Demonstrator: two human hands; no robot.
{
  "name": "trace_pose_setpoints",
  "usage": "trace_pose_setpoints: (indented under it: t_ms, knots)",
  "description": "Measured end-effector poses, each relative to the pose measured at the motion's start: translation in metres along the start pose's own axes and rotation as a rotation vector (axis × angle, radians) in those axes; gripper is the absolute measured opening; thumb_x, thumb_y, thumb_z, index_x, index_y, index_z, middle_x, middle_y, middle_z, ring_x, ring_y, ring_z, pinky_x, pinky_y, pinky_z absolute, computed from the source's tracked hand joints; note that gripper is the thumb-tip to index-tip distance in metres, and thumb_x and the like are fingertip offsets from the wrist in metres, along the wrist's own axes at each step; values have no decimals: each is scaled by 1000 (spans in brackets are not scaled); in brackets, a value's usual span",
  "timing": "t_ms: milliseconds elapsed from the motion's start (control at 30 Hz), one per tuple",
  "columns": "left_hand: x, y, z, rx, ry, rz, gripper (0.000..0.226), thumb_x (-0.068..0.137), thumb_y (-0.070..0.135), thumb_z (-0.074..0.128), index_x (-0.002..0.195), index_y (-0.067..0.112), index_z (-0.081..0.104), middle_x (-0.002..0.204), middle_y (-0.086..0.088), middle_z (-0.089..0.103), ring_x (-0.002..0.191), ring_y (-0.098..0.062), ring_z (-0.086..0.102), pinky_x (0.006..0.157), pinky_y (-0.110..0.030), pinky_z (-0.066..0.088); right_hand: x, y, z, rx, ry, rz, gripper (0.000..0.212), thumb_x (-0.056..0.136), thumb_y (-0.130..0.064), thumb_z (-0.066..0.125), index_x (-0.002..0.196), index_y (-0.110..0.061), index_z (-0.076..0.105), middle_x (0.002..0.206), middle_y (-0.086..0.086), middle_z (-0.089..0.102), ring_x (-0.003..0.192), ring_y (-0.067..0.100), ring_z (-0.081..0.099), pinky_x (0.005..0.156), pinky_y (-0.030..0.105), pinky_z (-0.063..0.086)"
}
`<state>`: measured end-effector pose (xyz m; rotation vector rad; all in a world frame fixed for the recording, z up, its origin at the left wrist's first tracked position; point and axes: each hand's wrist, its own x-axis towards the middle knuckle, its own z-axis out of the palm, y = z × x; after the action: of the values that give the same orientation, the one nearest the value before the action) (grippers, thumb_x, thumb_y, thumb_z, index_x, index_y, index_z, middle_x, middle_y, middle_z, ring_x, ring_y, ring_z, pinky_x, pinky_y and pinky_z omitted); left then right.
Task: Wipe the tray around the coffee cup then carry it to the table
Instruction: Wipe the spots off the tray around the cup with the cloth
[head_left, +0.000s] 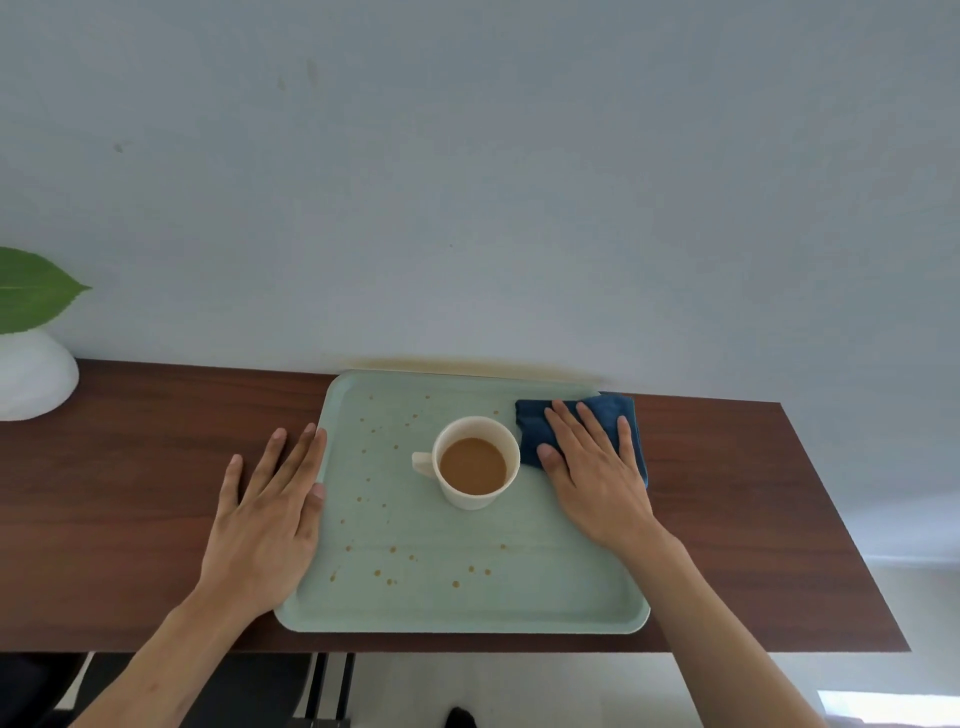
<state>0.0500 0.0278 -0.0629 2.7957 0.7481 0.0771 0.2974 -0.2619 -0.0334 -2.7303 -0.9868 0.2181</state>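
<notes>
A pale green tray (457, 603) lies on a dark wooden counter (130, 467), speckled with brown coffee drops on its left and front parts. A cream cup (470, 496) full of milky coffee stands near the tray's middle, handle pointing left. My right hand (597, 467) presses flat, fingers spread, on a folded blue cloth (532, 431) at the tray's far right corner, just right of the cup. My left hand (270, 509) lies flat on the counter against the tray's left rim, thumb resting on the rim, holding nothing.
A white rounded pot (31, 379) with a green leaf (36, 288) sits at the counter's far left. A plain wall runs right behind the tray. The counter's front edge is close to the tray, with floor and dark metal legs (327, 686) below.
</notes>
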Motion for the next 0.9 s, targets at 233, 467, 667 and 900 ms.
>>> trace_pose_setpoints:
  t_ms: [233, 467, 667, 900]
  knots:
    - [-1, 1, -1, -11, 9, 1, 62, 102, 47, 6, 162, 34, -4, 171, 13, 4, 157, -9, -9, 128, -53, 1, -79, -5, 9, -8, -9, -40, 61, 107, -59, 16, 164, -35, 13, 171, -20, 10, 157, 0, -9, 127, 44, -16]
    - [-1, 4, -5, -48, -11, -11, 65, 101, 49, 7, 162, 30, -7, 169, 14, 4, 156, -6, -10, 128, -52, -2, -143, -17, 21, -117, -8, -101, 69, 103, -65, 27, 159, -25, 37, 166, -10, 36, 155, 16, 28, 122, 57, 16]
    - [12, -19, -19, -7, -28, 100, 57, 105, 53, 4, 161, 41, 2, 170, 17, 9, 157, -7, -4, 127, -56, 6, -132, 10, 3, -209, 9, -332, 57, 107, -52, 34, 157, -25, 40, 166, -9, 35, 157, 14, 24, 123, 58, 21]
    - [11, -18, -11, 5, 5, 85, 56, 107, 47, 9, 162, 39, 1, 169, 17, 10, 157, -8, -4, 127, -55, 3, -137, -31, 36, -100, 168, -344, 54, 105, -41, 40, 153, -19, 49, 166, -7, 38, 155, 21, 31, 119, 58, 31]
